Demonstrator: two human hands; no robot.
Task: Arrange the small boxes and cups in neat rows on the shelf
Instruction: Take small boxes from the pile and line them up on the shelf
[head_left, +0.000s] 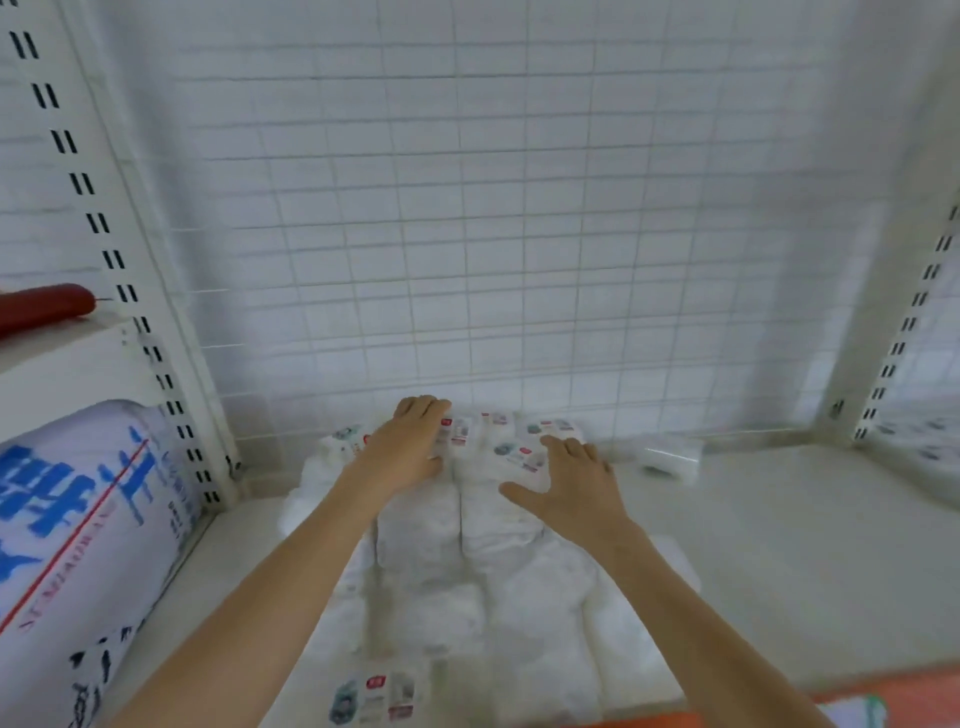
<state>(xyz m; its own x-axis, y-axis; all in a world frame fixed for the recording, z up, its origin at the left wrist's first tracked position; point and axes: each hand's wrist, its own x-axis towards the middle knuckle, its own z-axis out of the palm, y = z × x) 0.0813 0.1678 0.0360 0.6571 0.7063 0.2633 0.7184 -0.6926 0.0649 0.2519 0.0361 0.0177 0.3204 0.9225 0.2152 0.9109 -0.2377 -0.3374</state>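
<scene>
Several long white wrapped packs with small red and teal labels lie side by side on the white shelf, reaching from the front edge to the wire back. My left hand lies flat on the far end of the left packs, fingers reaching over their back edge. My right hand rests with spread fingers on the far end of the right packs. The picture is blurred. Another clear wrapped pack lies alone at the back, to the right of the row.
A wire grid panel closes the back of the shelf. Slotted uprights stand at left and right. A big white sack with blue print fills the left bay, with a dark red object above it. An orange strip runs along the front edge.
</scene>
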